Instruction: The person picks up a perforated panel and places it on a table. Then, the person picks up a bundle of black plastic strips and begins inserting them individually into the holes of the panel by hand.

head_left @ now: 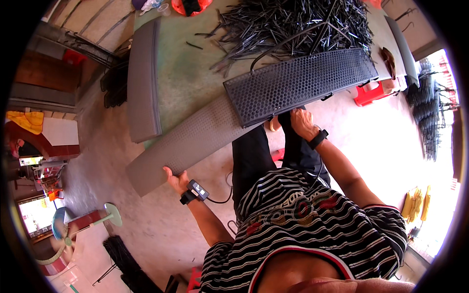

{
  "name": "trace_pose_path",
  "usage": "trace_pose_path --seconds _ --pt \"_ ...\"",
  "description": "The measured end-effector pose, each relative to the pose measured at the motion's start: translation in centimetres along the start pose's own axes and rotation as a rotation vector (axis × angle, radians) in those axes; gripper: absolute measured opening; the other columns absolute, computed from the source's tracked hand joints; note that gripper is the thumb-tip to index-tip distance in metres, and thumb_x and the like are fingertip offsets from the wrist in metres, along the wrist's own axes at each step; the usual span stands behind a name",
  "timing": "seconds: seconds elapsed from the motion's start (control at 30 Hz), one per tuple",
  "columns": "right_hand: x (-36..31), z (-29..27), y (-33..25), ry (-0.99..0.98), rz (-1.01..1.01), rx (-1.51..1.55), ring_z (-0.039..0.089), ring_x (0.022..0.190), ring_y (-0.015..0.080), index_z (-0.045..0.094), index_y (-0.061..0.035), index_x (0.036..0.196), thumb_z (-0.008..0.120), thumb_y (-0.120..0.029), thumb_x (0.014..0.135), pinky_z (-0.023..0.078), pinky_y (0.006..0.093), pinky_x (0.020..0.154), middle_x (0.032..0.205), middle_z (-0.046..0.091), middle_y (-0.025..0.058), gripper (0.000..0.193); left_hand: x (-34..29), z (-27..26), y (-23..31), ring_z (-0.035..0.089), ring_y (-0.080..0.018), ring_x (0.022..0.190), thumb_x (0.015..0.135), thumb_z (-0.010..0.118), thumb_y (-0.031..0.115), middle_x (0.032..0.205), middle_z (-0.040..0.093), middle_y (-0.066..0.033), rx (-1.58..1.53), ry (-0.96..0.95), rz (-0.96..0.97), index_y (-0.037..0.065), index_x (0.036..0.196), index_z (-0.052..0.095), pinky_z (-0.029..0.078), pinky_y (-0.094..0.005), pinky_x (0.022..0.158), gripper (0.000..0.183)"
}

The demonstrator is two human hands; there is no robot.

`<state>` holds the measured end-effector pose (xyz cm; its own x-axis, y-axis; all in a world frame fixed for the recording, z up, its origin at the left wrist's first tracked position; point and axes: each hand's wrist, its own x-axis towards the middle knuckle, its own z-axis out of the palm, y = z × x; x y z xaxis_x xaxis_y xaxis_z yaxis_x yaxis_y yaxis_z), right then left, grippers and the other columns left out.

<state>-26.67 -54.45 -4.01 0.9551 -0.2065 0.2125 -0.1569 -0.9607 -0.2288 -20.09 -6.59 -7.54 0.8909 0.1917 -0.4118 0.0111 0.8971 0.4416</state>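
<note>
From the head camera, the left hand (175, 178) grips the near end of a long grey panel (190, 141). The right hand (302, 123) seems closed on the edge of the black mesh panel (300, 83) (its fingers are hidden) over the table (188, 73). Both ends are best kept level.

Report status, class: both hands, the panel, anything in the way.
Left hand grips grey panel at its near end. Right hand under black mesh panel. Mesh lies over grey panel's far end. Pile of black rods beyond on table.
</note>
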Motion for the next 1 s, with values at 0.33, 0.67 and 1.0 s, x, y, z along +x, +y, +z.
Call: trace_pose_path --seconds 0.33,0.67,1.0 --pt "0.1 -1.4 0.1 -0.117 -0.079 0.004 0.057 0.063 0.0376 0.054 0.0013 0.081 0.047 -0.005 0.075 0.046 0.0440 0.051 0.076 0.056 0.0211 0.011 2.4 0.1 1.4 0.041 -0.0266 0.117 0.077 0.068 0.021 0.129 0.045 -0.0076 0.059 0.100 -0.040 0.006 0.123 0.047 0.031 -0.0453 0.101 0.053" --pt "-0.2 -0.1 0.9 -0.073 -0.040 0.039 0.057 0.063 0.0372 0.054 0.0007 0.081 0.046 -0.007 0.078 0.045 0.0450 0.051 0.071 0.056 0.0209 0.012 0.8 4.2 -0.6 0.045 -0.0242 0.114 0.080 0.066 0.024 0.126 0.049 -0.0077 0.080 0.146 -0.003 0.004 0.122 0.047 0.034 -0.0401 0.098 0.050" --pt "-1.9 -1.2 1.2 -0.071 0.296 0.545 0.061 0.056 0.0298 0.040 0.0029 0.120 0.047 -0.005 0.080 0.048 0.0390 0.051 0.069 0.060 0.0214 0.041 -0.3 5.2 -5.4 0.045 -0.0259 0.113 0.080 0.066 0.019 0.127 0.048 -0.0097 -0.047 0.089 -0.120 0.001 0.122 0.047 0.037 -0.0405 0.096 0.049"
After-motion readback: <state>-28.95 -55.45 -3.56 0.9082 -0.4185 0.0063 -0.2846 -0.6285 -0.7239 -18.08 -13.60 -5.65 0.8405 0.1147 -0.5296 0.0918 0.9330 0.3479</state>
